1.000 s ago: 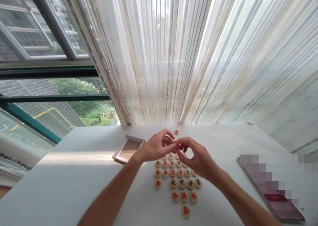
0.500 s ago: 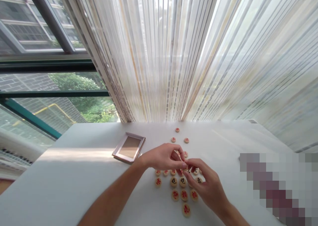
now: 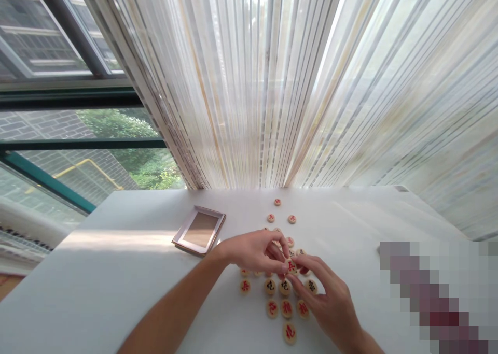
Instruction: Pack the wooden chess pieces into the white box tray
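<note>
Head view looks down on a white table (image 3: 116,271) set against a window hung with pale striped curtains (image 3: 291,84). Both hands meet over a cluster of round wooden chess pieces (image 3: 286,308), and one red-marked piece (image 3: 291,265) sits pinched between the fingertips of the left hand (image 3: 254,250) and the right hand (image 3: 330,302), just above the cluster's upper rows, so the two hands are together and closed on that single disc. Rows of pieces lie directly beneath and in front of the hands, partly hidden by the fingers; nearer the person than the cluster a lone piece (image 3: 289,333) lies by itself. Beyond the cluster, toward the curtains, three loose pieces (image 3: 277,202) lie spread apart on bare table. Left of the cluster, near the left wrist, rests a shallow square box lid (image 3: 199,231) with a pinkish frame. Right of the cluster a blurred-out flat object (image 3: 436,297) covers the table's right side; what it is cannot be told. Past the table's left edge, glass shows a green rail (image 3: 46,188), trees and brick buildings outside. Bare table surface lies open left of the lid and between the cluster and the blurred object.
</note>
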Motion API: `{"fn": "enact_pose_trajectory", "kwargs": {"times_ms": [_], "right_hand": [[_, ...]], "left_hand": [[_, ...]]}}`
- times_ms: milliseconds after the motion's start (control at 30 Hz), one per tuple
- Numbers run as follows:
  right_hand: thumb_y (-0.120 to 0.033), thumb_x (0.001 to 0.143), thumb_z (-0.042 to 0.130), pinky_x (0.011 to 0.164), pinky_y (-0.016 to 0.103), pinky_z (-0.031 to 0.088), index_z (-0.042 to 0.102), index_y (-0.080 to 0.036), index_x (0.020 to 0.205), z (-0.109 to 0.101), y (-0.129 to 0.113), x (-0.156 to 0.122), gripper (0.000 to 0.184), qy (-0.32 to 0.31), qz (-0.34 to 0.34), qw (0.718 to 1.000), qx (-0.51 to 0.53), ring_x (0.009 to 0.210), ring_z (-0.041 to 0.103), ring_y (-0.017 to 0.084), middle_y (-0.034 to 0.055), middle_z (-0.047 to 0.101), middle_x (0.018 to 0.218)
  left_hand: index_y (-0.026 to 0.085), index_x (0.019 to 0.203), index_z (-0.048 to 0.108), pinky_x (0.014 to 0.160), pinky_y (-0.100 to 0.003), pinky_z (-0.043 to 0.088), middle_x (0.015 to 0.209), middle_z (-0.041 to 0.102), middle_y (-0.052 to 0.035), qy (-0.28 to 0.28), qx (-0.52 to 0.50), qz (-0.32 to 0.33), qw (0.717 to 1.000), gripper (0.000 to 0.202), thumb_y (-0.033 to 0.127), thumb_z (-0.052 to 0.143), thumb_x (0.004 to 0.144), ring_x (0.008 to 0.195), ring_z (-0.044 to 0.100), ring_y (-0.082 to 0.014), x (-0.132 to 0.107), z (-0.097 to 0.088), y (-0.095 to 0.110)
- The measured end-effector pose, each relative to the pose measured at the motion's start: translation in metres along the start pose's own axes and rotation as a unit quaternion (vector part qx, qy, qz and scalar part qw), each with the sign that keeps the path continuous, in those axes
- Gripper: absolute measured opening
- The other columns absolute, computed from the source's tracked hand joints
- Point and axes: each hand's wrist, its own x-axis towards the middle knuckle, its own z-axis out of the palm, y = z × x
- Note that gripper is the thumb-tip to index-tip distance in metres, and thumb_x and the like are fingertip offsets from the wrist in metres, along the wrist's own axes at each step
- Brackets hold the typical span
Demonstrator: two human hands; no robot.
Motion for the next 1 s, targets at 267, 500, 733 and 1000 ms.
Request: {"fn": "enact_pose_trajectory", "kwargs": {"times_ms": [267, 500, 733, 1000], "right_hand": [[-0.018, 0.089, 0.071, 0.079, 0.033, 0.066, 0.071, -0.029, 0.117, -0.001, -0.003, 0.003, 0.03, 0.018, -0.009, 1.0, 0.001, 0.089, 0.076, 0.022, 0.0058, 0.076, 0.103], [-0.02, 0.09, 0.069, 0.073, 0.033, 0.065, 0.069, -0.028, 0.113, -0.002, -0.002, 0.004, 0.024, 0.026, 0.016, 0.999, 0.016, 0.081, 0.074, 0.021, 0.0047, 0.074, 0.097], [-0.021, 0.091, 0.07, 0.074, 0.034, 0.063, 0.067, -0.027, 0.112, -0.001, 0.002, 0.002, 0.022, 0.028, 0.038, 0.999, 0.025, 0.084, 0.072, 0.021, 0.0055, 0.073, 0.101], [-0.029, 0.098, 0.062, 0.085, 0.033, 0.061, 0.067, -0.026, 0.115, -0.011, 0.01, 0.0, 0.018, -0.005, 0.148, 0.984, 0.102, 0.095, 0.073, 0.021, 0.0057, 0.074, 0.108]], "left_hand": [[0.018, 0.109, 0.061, 0.064, -0.022, 0.05, 0.086, 0.072, -0.0048, 0.001, 0.033, 0.027, 0.999, 0.032, 0.035, 0.077, 0.087, 0.079, 0.069, -0.0156, -0.002, -0.003, 0.003], [0.017, 0.113, 0.069, 0.071, -0.025, 0.054, 0.09, 0.075, -0.0073, 0.021, 0.087, 0.055, 0.994, 0.03, 0.037, 0.072, 0.091, 0.085, 0.073, -0.0187, -0.006, -0.004, 0.014], [0.016, 0.11, 0.066, 0.074, -0.028, 0.055, 0.093, 0.076, -0.0092, 0.06, 0.095, 0.053, 0.992, 0.031, 0.033, 0.077, 0.086, 0.085, 0.072, -0.0197, -0.001, 0.006, 0.012], [0.016, 0.111, 0.066, 0.078, -0.029, 0.057, 0.095, 0.076, -0.0094, 0.108, 0.095, 0.08, 0.986, 0.029, 0.033, 0.074, 0.088, 0.086, 0.072, -0.019, 0.001, 0.009, 0.017]]}}
